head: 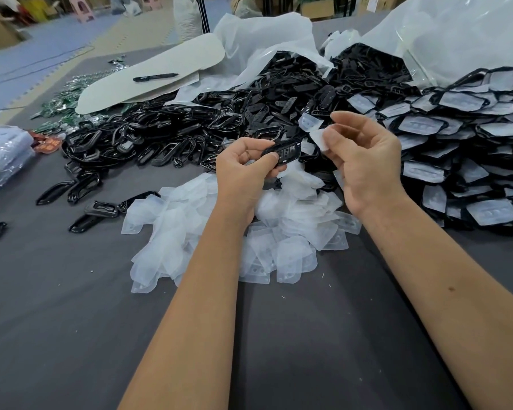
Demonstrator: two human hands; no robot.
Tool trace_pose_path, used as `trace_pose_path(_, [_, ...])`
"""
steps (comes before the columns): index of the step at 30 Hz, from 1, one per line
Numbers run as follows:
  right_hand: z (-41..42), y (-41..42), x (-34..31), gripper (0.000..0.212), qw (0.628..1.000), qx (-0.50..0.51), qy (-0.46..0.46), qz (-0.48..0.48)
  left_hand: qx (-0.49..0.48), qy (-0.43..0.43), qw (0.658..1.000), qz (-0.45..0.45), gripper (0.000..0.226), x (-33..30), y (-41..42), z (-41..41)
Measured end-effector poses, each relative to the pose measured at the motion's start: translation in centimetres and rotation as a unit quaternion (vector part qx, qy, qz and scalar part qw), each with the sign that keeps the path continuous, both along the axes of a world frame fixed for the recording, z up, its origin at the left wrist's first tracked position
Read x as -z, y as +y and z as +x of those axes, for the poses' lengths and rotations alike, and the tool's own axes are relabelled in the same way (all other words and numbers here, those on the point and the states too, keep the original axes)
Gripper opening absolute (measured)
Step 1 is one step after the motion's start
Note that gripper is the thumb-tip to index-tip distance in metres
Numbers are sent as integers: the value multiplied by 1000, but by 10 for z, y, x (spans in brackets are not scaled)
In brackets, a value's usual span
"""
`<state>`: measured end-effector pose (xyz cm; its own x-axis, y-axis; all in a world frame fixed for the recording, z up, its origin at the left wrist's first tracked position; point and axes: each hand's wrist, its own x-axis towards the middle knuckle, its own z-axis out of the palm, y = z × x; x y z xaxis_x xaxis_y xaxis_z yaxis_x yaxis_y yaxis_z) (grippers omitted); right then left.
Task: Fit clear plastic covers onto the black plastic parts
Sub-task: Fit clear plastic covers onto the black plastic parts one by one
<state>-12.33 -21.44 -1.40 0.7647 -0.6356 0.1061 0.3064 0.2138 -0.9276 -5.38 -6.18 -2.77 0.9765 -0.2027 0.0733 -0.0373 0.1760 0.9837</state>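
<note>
My left hand [243, 167] grips a black plastic part [285, 150] by its near end, above the table. Just to its right, my right hand [365, 161] pinches a clear plastic cover [319, 137] between thumb and fingers; the cover sits close to the part's far end, slightly apart from it. Below both hands lies a loose heap of clear covers [219, 226]. A large pile of bare black parts [190, 134] stretches across the middle of the table.
A stack of black parts with covers on them [462, 137] fills the right side. White plastic bags [279, 39] lie at the back, beside a grey board [160, 72] with a black marker [154, 77] on it. Bagged clear items [3, 155] sit far left on the grey cloth [71, 321].
</note>
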Motion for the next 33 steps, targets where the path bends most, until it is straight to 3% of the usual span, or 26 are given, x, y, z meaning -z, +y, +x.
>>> trace_pose_path(5, [2,-2,3,21,998,51,15,-40,-1,2,1000,-4,18,0,0,0])
trace_pose_path(20, [-2,8,1,9,997,13,-1,-72,23,-19,1000,6,22,1,0,-2])
trace_pose_path(26, [-1,9,1,17,996,-61,17,-61,27,-37,999,22,25,1,0,-1])
trace_pose_path(33, [-4,11,-1,9,994,-97,5,-54,25,-51,998,26,25,3,-1,0])
